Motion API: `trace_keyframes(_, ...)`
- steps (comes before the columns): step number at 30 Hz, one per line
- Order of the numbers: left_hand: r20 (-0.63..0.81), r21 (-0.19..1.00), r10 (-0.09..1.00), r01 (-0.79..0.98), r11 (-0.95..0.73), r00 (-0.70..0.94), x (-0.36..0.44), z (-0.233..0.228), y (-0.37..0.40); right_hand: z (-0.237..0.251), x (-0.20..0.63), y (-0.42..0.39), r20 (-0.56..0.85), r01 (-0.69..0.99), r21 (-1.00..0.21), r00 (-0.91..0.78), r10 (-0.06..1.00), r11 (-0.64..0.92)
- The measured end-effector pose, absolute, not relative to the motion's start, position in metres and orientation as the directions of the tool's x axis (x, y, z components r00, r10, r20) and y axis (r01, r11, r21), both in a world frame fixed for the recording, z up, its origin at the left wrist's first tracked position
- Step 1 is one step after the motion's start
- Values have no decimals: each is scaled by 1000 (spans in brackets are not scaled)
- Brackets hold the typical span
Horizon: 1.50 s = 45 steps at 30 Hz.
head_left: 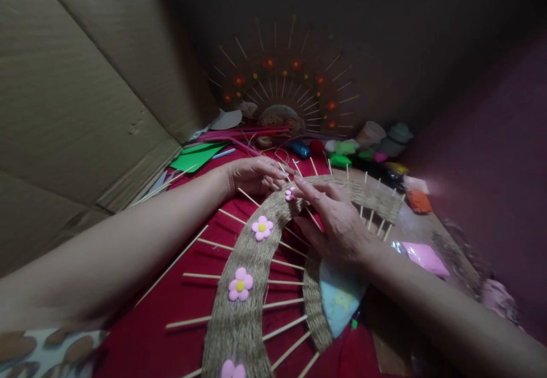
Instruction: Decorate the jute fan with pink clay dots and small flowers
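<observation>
A large fan-shaped piece has thin wooden sticks (201, 276) running through a wide woven band (241, 332) of straw-coloured cord. Along the band lie pink flowers (240, 284) with yellow centres. My right hand (335, 218) rests over the top of the band, fingers stretched and thumb apart, fingertips touching a small pink flower piece (289, 194). At the band's outer edge my left hand (260, 174) has its fingers together and partly curled; whatever they hold is hidden. A light-blue half-round centre (339, 295) shows beneath my right wrist.
Red cloth (149, 344) covers the work surface. A finished-looking fan with red flowers (269, 63) stands at the back wall. Cardboard (85, 82) rises on the left. Packets of clay, including orange (419, 200) and pink (425, 258), lie right. Green sheet (199, 156) lies back left.
</observation>
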<state>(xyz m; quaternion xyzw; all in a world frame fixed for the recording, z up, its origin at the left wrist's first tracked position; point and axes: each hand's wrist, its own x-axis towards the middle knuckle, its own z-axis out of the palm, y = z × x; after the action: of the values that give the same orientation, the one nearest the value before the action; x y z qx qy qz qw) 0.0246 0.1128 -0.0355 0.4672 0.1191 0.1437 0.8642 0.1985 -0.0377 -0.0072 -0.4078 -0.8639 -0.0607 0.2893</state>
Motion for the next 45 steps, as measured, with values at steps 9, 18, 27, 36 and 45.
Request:
trace_keyframes(9,-49,821,250,-103,561,967,20,-34,115,-11,204,-37,589,727,-59,-528,611,684)
trace_keyframes(18,-103,801,281,-88,592,954,22,-34,115,-14,203,-40,607,715,30,-568,556,699)
trace_keyframes(27,-122,791,296,-88,606,948,23,-36,114,-13,200,-41,544,734,155,-622,563,661)
trace_keyframes(36,-163,817,325,-57,573,931,23,-33,113,-12,198,-43,510,714,164,-652,561,681)
trace_keyframes(45,-156,820,351,-78,568,923,23,-33,112,-11,201,-40,581,728,65,-584,567,682)
